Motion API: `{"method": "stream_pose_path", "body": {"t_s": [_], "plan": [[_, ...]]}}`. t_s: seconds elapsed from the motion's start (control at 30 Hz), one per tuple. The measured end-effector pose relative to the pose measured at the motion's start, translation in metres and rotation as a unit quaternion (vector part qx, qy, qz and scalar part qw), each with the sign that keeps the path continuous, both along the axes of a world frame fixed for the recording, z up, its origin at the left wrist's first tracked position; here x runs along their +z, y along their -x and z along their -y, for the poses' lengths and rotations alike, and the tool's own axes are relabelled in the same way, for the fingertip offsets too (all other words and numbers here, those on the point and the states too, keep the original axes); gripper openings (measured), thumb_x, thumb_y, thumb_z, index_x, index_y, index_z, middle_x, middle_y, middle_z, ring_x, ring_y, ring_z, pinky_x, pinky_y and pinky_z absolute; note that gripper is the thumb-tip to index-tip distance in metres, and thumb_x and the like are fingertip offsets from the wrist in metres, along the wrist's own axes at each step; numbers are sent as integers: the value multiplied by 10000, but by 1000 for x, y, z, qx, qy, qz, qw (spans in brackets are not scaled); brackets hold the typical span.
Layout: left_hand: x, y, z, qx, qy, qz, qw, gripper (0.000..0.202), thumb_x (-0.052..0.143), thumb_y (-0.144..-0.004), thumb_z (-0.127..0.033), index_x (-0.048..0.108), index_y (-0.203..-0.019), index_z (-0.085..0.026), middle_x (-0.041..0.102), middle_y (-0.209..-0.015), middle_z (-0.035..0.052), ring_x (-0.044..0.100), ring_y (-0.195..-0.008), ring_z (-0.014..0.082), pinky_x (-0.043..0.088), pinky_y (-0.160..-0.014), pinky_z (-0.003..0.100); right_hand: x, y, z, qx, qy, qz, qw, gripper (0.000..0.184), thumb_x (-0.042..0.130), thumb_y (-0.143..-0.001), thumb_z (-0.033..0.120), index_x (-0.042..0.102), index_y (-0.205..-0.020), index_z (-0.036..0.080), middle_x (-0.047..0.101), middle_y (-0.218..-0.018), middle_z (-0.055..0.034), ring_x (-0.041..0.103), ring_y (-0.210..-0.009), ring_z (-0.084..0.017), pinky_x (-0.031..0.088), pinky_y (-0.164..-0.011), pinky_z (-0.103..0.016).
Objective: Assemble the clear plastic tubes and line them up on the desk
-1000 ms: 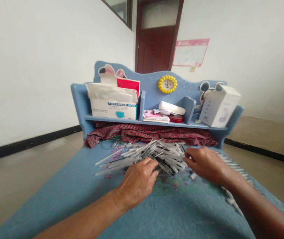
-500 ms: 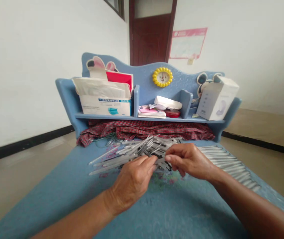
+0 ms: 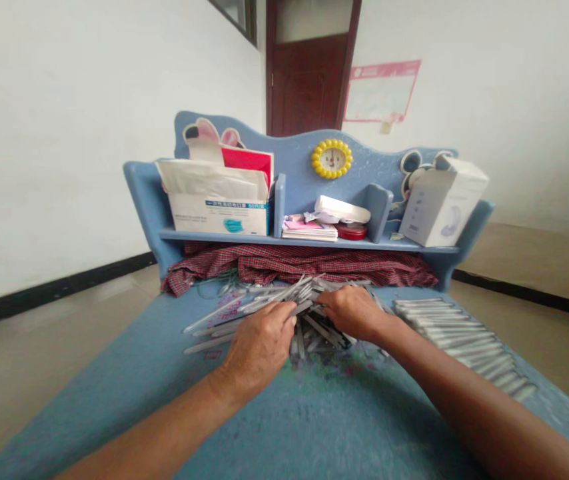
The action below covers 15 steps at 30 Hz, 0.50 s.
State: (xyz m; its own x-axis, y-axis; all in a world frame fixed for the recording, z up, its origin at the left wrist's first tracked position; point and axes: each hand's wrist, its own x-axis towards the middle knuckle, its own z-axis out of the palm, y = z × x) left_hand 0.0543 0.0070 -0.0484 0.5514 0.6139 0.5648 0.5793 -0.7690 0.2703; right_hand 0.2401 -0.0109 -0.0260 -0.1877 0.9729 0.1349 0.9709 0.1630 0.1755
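A loose pile of slim, pen-like sticks (image 3: 317,328), translucent grey with black parts, lies on the blue tabletop. At the pile's front left, my left hand (image 3: 264,337) is closed, with one pale pen-like stick (image 3: 301,308) pinched between thumb and fingers. My right hand (image 3: 352,310) reaches over the pile from the right, fingers bent together at the sticks close to the left hand's fingertips. What those right fingers grip is hidden. To the right, similar sticks lie side by side in a neat row (image 3: 464,340).
Behind the pile, a red checked cloth (image 3: 264,265) lies under the blue shelf (image 3: 244,236). On the shelf stand a mask box (image 3: 194,212), a stack of papers (image 3: 309,231), a red tin (image 3: 352,231) and a white box (image 3: 442,203). A yellow clock (image 3: 332,159) is on the backboard.
My right hand has moved forward and a little left, onto the pile. A pale stick now shows in my left hand. The whole view has shifted slightly.
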Motion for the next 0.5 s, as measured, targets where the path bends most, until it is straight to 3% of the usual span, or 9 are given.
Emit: {"method": "stream_pose_path", "body": {"t_s": [0.1,0.23,0.33,0.5], "plan": [[1,2,-2,7,-8,2,1000,250,400,-837,-156,605,-980,-137,666,-942,85,616,-902,197,470,-835,322,-3,12,-6,4,12,62,998,296,346,-867,212,597,-1021,194,672,-840,-135,641,-775,-242,443,-638,-302],[7,7,-8,36,-4,-7,999,240,405,-837,-176,613,-954,-150,671,-934,85,617,-893,203,464,-825,327,-6,17,-7,19,24,74,997,278,362,-839,148,604,-975,154,670,-809,-154,646,-765,-234,445,-636,-286],[13,13,-15,49,15,-17,999,242,403,-844,-214,619,-938,-161,675,-917,77,615,-881,200,458,-808,318,-4,12,-5,28,25,84,996,258,392,-817,135,600,-970,149,672,-804,-147,648,-755,-225,440,-628,-265],[18,23,-25,58,39,-25,997,239,427,-834,-249,642,-923,-193,682,-884,51,616,-867,182,443,-794,278,6,-6,1,15,-36,97,995,244,366,-846,174,607,-882,182,672,-720,-112,653,-691,-235,429,-577,-269]]}}
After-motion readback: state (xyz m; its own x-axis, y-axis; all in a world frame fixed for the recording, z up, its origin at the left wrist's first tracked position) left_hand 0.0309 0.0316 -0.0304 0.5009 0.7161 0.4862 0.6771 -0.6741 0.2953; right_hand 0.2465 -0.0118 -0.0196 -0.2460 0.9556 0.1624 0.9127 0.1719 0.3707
